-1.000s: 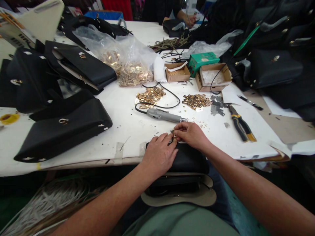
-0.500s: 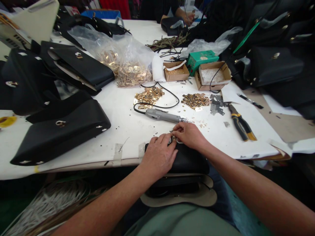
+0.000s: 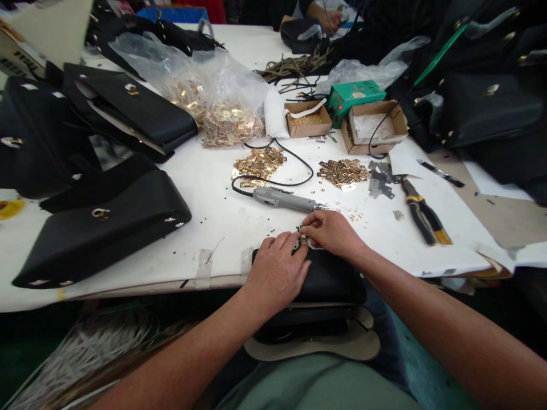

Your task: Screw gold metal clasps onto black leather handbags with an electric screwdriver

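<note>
A black handbag (image 3: 331, 280) lies across the lap against the table's front edge, its pale-lined flap (image 3: 316, 348) hanging open toward me. Spread over the bag's far edge, my left hand (image 3: 277, 266) holds it, fingertips beside a small gold metal fitting (image 3: 303, 240). My right hand (image 3: 331, 232) pinches at that fitting from the other side, thumb and forefinger together. The fingers partly hide the fitting. Just beyond the hands rests a grey electric screwdriver (image 3: 286, 199), touched by neither.
Gold fittings (image 3: 258, 166) and more gold plates (image 3: 342, 173) lie in piles, with grey metal plates (image 3: 380, 181) alongside. Yellow-black pliers (image 3: 425, 219) sit right. Finished-looking black bags (image 3: 111, 219) stand left. Behind are plastic bags of fittings (image 3: 233, 122), small boxes (image 3: 307, 121) and another person's hand (image 3: 331, 21).
The view has shifted slightly, so the table items sit a little differently. Both hands stay at the fitting with hardly any movement.
</note>
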Demonstrator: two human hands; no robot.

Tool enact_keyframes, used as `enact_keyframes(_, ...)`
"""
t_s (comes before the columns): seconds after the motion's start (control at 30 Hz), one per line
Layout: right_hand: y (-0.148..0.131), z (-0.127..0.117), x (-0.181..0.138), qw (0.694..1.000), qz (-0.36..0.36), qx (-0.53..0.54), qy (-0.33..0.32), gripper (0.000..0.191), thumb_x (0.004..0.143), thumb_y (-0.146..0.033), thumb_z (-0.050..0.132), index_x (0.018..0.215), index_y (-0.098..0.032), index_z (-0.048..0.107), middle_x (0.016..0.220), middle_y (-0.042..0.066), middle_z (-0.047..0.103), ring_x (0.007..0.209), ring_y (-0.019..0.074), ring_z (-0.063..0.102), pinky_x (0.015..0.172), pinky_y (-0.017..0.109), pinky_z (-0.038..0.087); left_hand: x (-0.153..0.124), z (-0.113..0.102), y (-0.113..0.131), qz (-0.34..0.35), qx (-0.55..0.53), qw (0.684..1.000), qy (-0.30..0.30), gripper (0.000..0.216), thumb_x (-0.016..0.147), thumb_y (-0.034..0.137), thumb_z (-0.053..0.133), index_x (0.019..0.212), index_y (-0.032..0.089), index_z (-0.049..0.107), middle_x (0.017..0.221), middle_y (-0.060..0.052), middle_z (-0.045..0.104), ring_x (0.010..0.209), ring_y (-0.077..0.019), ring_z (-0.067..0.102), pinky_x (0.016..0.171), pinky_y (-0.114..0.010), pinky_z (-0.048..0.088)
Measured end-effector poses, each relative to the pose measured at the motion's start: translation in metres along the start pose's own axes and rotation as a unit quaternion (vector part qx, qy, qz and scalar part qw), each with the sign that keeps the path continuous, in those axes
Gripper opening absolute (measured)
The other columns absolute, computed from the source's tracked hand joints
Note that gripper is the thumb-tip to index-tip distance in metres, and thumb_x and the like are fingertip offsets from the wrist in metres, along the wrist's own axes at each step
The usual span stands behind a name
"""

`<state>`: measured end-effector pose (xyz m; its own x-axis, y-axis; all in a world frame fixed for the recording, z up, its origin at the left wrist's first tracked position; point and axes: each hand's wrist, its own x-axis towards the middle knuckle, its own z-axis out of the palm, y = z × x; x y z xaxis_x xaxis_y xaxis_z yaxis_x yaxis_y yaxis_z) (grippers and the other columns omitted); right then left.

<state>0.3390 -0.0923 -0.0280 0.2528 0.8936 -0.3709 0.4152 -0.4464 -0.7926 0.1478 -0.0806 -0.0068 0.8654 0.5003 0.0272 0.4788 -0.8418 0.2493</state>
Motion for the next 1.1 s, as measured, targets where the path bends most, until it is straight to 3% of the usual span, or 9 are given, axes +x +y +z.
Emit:
enact_keyframes(0.33, -0.002, 0.004, -0.001, 0.995, -0.033, -0.082, 0.041, 0.006, 0.08, -0.027, 0.07, 0.081, -0.021, 0.071, 0.071, 0.002, 0.073, 0.06, 0.0158, 0.067, 0.055, 0.025, 0.048, 0.002, -0.002, 0.002, -0.004, 0.005, 1.0, -0.007, 0.033, 0.1, 0.031, 0.049, 0.129, 0.018, 0.059, 0.143, -0.012, 0.055, 0.126, -0.03, 0.051, 0.097, -0.049, 0.045)
enact_keyframes(0.57, -0.007, -0.006, -0.001, 0.999, 0.005, 0.005, -0.046, 0.009, 0.084, -0.025, 0.066, 0.086, -0.02, 0.073, 0.057, -0.001, 0.069, 0.05, 0.015, 0.066, 0.05, 0.023, 0.049, 0.002, -0.002, 0.002, 0.006, 0.009, 1.0, -0.015, 0.035, 0.101, 0.031, 0.046, 0.132, 0.017, 0.058, 0.137, -0.011, 0.06, 0.129, -0.0297, 0.049, 0.098, -0.049, 0.045)
enact_keyframes(0.73, -0.006, -0.005, -0.004, 1.0, 0.013, 0.013, -0.002, 0.008, 0.081, -0.023, 0.066, 0.086, -0.02, 0.072, 0.055, -0.001, 0.068, 0.051, 0.0162, 0.068, 0.048, 0.022, 0.05, 0.002, -0.002, 0.003, 0.0, 0.009, 1.0, -0.017, 0.035, 0.101, 0.032, 0.046, 0.132, 0.018, 0.058, 0.136, -0.011, 0.061, 0.129, -0.0295, 0.05, 0.1, -0.049, 0.045)
enact_keyframes(1.1, -0.003, -0.004, -0.004, 1.0, -0.025, 0.007, -0.016, 0.01, 0.084, -0.023, 0.063, 0.082, -0.022, 0.072, 0.066, -0.003, 0.072, 0.053, 0.0142, 0.068, 0.053, 0.022, 0.05, 0.003, -0.001, 0.001, -0.008, -0.005, 1.0, -0.02, 0.037, 0.101, 0.033, 0.047, 0.133, 0.017, 0.057, 0.136, -0.011, 0.061, 0.129, -0.0304, 0.05, 0.1, -0.051, 0.044)
